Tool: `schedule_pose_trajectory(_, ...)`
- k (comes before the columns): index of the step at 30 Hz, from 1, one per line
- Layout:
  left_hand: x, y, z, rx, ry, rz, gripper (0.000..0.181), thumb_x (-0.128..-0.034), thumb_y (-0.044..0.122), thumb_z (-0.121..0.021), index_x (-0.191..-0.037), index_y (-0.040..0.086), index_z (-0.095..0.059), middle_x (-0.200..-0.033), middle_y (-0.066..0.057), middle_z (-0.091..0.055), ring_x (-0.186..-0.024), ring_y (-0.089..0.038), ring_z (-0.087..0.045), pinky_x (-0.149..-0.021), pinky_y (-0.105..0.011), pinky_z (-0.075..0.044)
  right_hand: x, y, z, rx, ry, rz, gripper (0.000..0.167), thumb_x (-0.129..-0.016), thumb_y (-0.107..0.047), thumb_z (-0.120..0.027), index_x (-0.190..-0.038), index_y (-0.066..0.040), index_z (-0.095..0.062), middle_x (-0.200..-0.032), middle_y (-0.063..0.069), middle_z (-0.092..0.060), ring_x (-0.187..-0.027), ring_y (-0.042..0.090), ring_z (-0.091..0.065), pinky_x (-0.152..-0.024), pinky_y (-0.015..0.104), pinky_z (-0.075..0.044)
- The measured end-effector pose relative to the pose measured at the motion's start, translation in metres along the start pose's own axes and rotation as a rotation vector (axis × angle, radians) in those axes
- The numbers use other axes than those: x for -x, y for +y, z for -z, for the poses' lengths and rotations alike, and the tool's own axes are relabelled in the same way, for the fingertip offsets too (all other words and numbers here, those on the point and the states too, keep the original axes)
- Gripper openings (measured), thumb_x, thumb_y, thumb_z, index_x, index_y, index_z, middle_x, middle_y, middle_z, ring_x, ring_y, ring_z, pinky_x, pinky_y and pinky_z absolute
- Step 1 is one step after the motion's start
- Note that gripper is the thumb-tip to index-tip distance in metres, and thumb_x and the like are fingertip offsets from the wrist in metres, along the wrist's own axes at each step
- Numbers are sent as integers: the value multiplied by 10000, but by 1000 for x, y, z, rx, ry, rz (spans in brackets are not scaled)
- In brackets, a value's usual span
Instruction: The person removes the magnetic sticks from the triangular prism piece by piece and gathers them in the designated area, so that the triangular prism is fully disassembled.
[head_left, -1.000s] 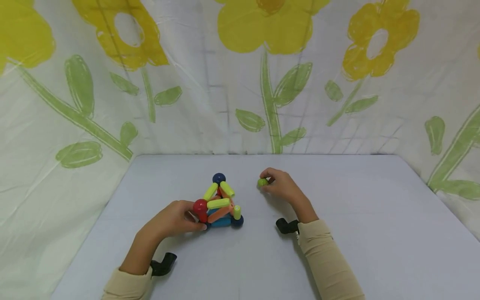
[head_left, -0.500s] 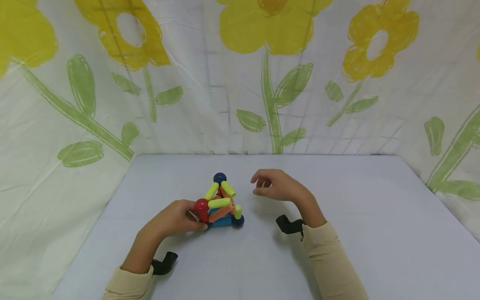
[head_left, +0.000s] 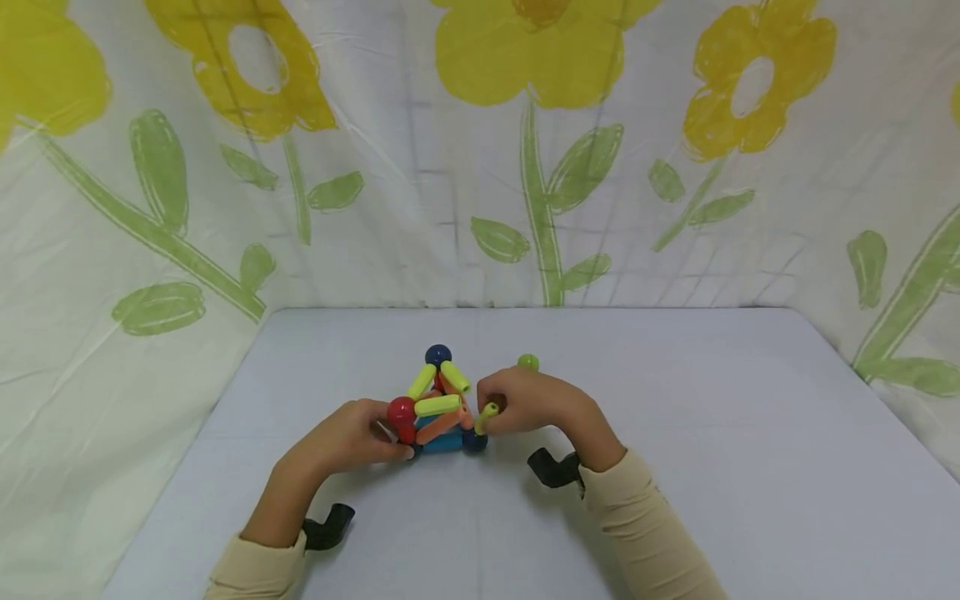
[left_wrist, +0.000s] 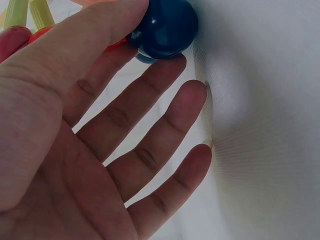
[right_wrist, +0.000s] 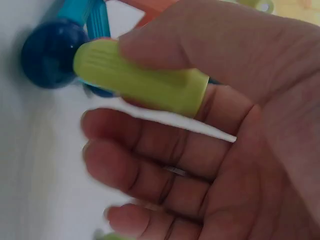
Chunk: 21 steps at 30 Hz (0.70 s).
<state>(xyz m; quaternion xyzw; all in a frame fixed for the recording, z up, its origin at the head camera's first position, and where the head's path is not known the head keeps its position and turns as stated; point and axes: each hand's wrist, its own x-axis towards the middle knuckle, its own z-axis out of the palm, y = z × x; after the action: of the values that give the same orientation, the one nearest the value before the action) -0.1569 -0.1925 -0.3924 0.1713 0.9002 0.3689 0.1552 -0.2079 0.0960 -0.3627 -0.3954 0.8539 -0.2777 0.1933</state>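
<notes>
A magnetic rod-and-ball structure (head_left: 438,407) stands on the table, made of yellow-green, orange, red and blue rods with dark blue and red balls. My left hand (head_left: 345,439) steadies its near left corner, thumb and fingertips gripping a dark blue ball (left_wrist: 170,27); the other fingers are spread loosely. At the right corner my right hand (head_left: 534,402) pinches a yellow-green magnetic rod (right_wrist: 145,82) between thumb and forefinger. That rod's far end meets, or nearly meets, another dark blue ball (right_wrist: 52,54). It leans to the right in the head view.
A loose green ball (head_left: 528,362) lies on the white table (head_left: 720,433) just behind my right hand. A white curtain (head_left: 405,208) printed with yellow flowers hangs behind the table's far edge. Black wrist cameras (head_left: 328,527) stick out from both wrists.
My right hand let go of the green ball, leaving it on the table, then moved left and took hold of the yellow-green rod, which now tilts right. My left hand stays put.
</notes>
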Motion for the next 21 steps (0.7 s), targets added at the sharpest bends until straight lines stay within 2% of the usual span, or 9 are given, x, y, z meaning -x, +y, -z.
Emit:
schedule_pose_trajectory(3,0,-1,0,1,0,2,223,-809,177,-848,-985,107,-731,-904,17,-704,-817,-172,-654,-702,-341,-543,1,2,1,47,-22,-89,103,-830,-54,-718,-782,-130,-668,-706,-79,-560,-627,76,-471,-574,247,-404)
schedule_pose_trajectory(6,1,0,0,6,-1,8,225,-808,171,-849,-987,103,-731,-897,13,-702,-805,-169,-650,-699,-342,-541,1,5,0,73,-52,-145,119,-823,-40,-750,-778,-140,-703,-720,-87,-602,-656,75,-507,-604,256,-442)
schedule_pose_trajectory(11,1,0,-1,20,-4,22,235,-808,165,-849,-1000,97,-730,-883,11,-699,-793,-168,-646,-695,-340,-539,-2,12,-4,47,-58,-129,143,-822,-6,-753,-870,-142,-751,-812,-89,-658,-745,92,-574,-692,290,-508)
schedule_pose_trajectory(14,1,0,-1,17,-2,18,235,-810,169,-848,-1000,98,-730,-889,11,-699,-798,-171,-647,-695,-339,-540,-3,15,-6,19,-58,-129,113,-823,-30,-782,-819,-134,-738,-764,-80,-645,-700,89,-554,-654,273,-488)
schedule_pose_trajectory(21,1,1,0,4,-3,-4,225,-811,172,-846,-991,99,-732,-898,10,-702,-808,-177,-652,-695,-336,-543,-4,18,-11,20,-61,-168,197,-800,-67,-831,-698,-148,-684,-654,-83,-569,-620,70,-485,-575,238,-406)
